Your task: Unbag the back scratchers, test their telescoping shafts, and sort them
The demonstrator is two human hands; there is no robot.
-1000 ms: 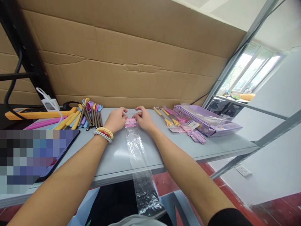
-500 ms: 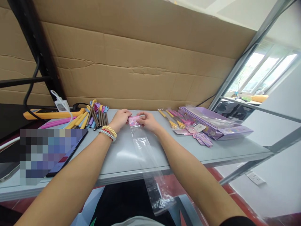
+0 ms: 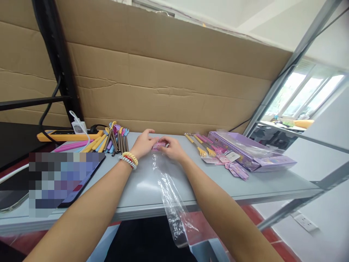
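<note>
The pink printed card point(image 3: 158, 146) lies on the grey worktop point(image 3: 136, 193), well to the left of the purple box point(image 3: 275, 163). We have our right hand point(image 3: 174, 149) pinching the card's right end between thumb and fingers. Our left hand point(image 3: 143, 145) touches its other end, index finger raised; we cannot tell whether it grips. Below the card, a long clear plastic sleeve point(image 3: 169, 193) runs towards us and hangs over the front edge.

Just left of the purple box we see packaged yellow back scratchers point(image 3: 202, 151) and a small pile of pink tags point(image 3: 237, 170). Much farther left of that box is a bunch of loose back scratchers point(image 3: 119, 140) with brown shafts and coloured claws. Beyond them, farthest left from the box, sits an orange power strip point(image 3: 58, 137), with a tablet point(image 3: 88, 178) nearer us. Behind the box and everything else leans a cardboard sheet point(image 3: 169, 105).
</note>
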